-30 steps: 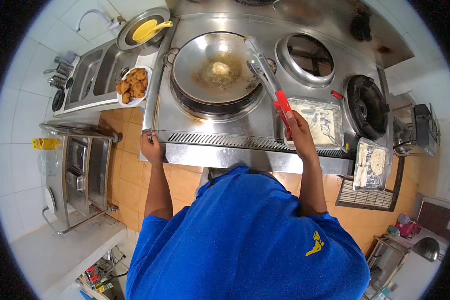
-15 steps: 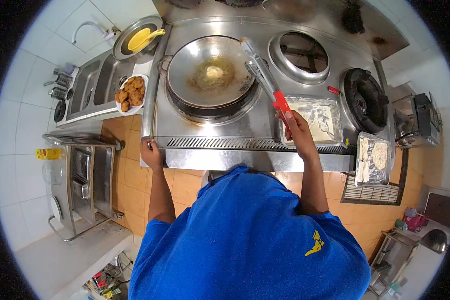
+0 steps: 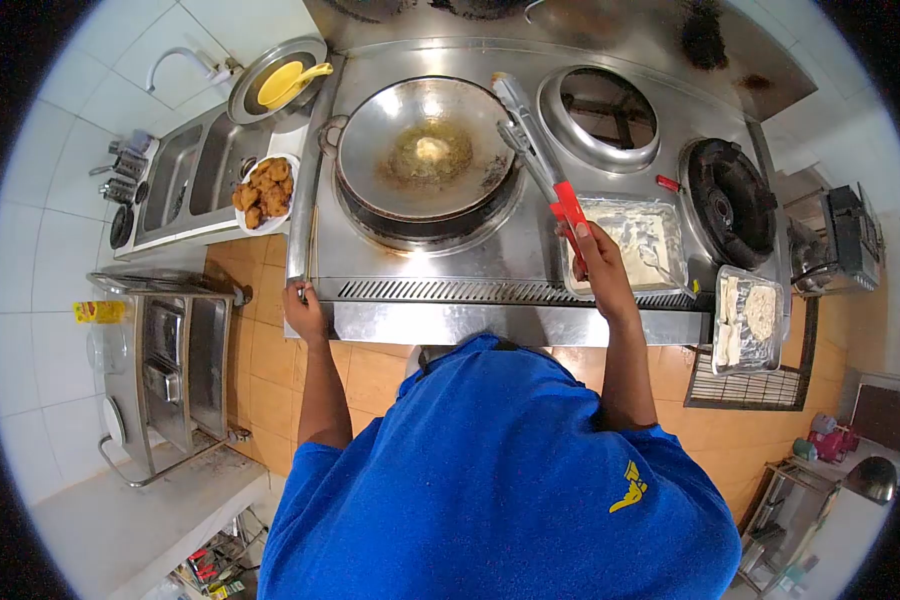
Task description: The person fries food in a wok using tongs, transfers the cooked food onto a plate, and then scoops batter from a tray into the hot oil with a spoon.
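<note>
Metal tongs (image 3: pixel 537 152) with red handle grips are in my right hand (image 3: pixel 602 270), whose fingers are closed round the grips. They slant up and left, with their tips above the wok's right rim. The wok (image 3: pixel 370 140) sits on a burner and holds shallow oil with a pale piece (image 3: pixel 432 149) in the middle. My left hand (image 3: pixel 305 312) is curled round the front left corner of the steel stove (image 3: pixel 420 322). Beneath the tongs and my right hand lies a clear tray (image 3: pixel 625 240) smeared with pale batter, with a fork inside.
A plate of browned fried pieces (image 3: pixel 267 190) stands by the sink (image 3: pixel 220 165) at the left. Behind it is a metal bowl with a yellow scoop (image 3: pixel 288 85). A steel ring (image 3: pixel 600 118) and a black burner (image 3: pixel 728 200) are at the right, above a second tray of pale pieces (image 3: pixel 747 320).
Hardly anything differs. The whole view has shifted very slightly; both hands keep their places and the tongs stay held over the wok's right side.
</note>
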The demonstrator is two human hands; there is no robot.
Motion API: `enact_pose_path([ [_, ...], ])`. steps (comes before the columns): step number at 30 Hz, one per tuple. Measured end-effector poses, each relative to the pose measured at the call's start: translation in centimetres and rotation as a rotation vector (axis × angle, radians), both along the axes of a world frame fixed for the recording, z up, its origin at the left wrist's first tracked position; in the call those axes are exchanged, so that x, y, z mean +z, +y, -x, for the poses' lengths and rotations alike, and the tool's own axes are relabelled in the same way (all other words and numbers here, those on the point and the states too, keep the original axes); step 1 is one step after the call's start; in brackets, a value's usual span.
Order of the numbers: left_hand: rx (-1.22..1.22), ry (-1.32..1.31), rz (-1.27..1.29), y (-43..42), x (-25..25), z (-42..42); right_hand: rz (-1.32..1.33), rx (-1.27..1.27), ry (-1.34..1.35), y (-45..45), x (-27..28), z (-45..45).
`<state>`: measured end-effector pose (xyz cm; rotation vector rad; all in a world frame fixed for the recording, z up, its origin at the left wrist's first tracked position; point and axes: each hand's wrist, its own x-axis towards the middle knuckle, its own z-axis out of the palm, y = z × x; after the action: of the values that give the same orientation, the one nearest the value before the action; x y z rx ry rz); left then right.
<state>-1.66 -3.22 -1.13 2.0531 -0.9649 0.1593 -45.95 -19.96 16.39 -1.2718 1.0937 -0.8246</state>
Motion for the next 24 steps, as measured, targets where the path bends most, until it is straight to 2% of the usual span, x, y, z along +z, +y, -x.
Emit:
enact_pose_path([
  [4, -0.014, -0.038, 0.059, -0.1, 0.2, 0.2, -0.009, 0.006, -0.007, 0.1, 0.1, -0.1],
  [7, -0.026, 0.057, 0.081, -0.1, 1.3, 1.0, -0.003, -0.028, -0.007, 0.3, 0.3, 0.0],
  [14, -0.054, 0.112, 0.175, -0.1, 0.3, 0.6, 0.084, -0.123, -0.035, -0.1, 1.1, 0.5],
  [19, -0.095, 0.101, 0.307, 0.5, 0.6, 0.8, 0.100, -0.079, -0.017, 0.0, 0.6, -0.4],
  [23, -0.133, 0.080, 0.298, 0.6, 0.1, 0.4, 0.076, -0.057, -0.052, 0.7, 1.1, -1.8],
  [24, -0.129, 0.097, 0.284, 0.6, -0.1, 0.3, 0.070, -0.036, 0.012, 0.8, 0.8, -2.0],
])
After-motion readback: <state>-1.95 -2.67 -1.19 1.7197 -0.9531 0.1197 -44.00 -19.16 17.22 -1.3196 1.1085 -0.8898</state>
